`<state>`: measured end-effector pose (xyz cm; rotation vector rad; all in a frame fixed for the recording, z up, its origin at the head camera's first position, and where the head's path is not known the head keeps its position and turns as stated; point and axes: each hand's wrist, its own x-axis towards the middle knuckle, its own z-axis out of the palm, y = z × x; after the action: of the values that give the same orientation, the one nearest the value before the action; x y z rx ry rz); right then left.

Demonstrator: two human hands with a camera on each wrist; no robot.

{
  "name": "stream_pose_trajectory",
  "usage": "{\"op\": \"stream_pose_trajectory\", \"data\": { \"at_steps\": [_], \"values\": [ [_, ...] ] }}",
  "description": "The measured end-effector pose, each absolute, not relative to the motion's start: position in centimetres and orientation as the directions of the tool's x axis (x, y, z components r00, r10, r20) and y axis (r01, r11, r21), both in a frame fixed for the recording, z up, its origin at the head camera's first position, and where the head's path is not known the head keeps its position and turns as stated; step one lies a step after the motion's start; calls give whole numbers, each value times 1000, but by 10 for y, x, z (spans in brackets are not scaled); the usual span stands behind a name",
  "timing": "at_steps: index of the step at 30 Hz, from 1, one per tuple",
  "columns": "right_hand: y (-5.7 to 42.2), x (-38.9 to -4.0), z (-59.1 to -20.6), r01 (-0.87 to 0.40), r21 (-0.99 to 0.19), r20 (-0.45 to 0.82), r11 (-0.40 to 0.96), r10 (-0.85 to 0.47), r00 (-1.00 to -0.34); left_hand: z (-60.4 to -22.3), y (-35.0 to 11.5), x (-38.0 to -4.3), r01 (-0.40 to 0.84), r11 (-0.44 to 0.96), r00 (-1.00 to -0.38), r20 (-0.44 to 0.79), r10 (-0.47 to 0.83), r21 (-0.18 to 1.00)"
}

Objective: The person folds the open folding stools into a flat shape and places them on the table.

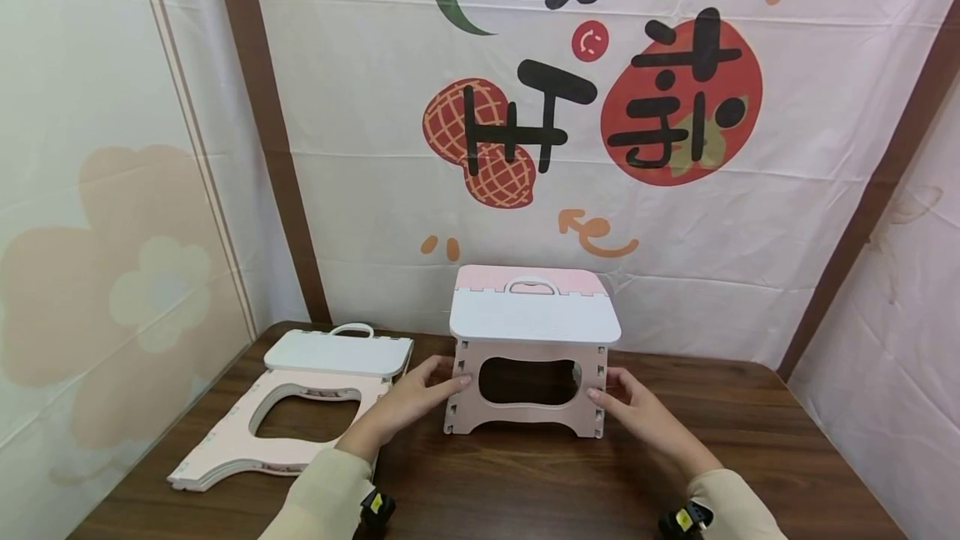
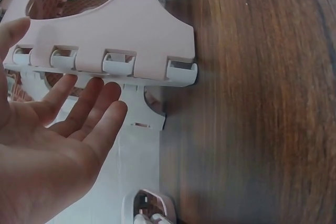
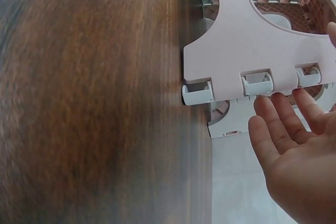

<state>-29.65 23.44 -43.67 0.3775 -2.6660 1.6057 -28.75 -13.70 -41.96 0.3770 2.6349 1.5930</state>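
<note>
An unfolded step stool (image 1: 534, 307), with a white and pink top, a white carry handle and pale pink side panels, stands upright on the table. My left hand (image 1: 408, 407) is at its left side, with the thumb by the front panel and the fingertips touching the hinged edge. On the opposite side, my right hand (image 1: 647, 417) touches the other hinged edge in the same way. Both wrist views show loosely extended fingers against the white hinges, palms away from the panel. The stool's back legs are mostly hidden in the head view.
A second stool (image 1: 315, 440), folded flat with its white handle at the far end, lies on the brown wooden table (image 1: 510, 494) to the left, close to my left forearm. Behind the table hangs a printed white cloth (image 1: 360, 190); more cloth encloses both sides.
</note>
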Motion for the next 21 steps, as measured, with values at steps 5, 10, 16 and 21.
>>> {"op": "stream_pose_trajectory", "data": {
  "at_steps": [5,10,16,21],
  "values": [
    [232,-297,-440,-220,-890,141,399,-219,-965,-421,-137,-287,267,516,-957,159,243,814],
    [232,-298,-442,-227,-896,147,382,-227,-963,-424,-136,-289,323,576,-945,220,243,751],
    [228,-296,-443,-204,-891,133,406,-196,-972,-430,-134,-289,314,616,-949,241,201,722],
    [225,-294,-441,-200,-884,138,424,-171,-976,-433,-132,-289,314,634,-948,264,175,707]
  ]
}}
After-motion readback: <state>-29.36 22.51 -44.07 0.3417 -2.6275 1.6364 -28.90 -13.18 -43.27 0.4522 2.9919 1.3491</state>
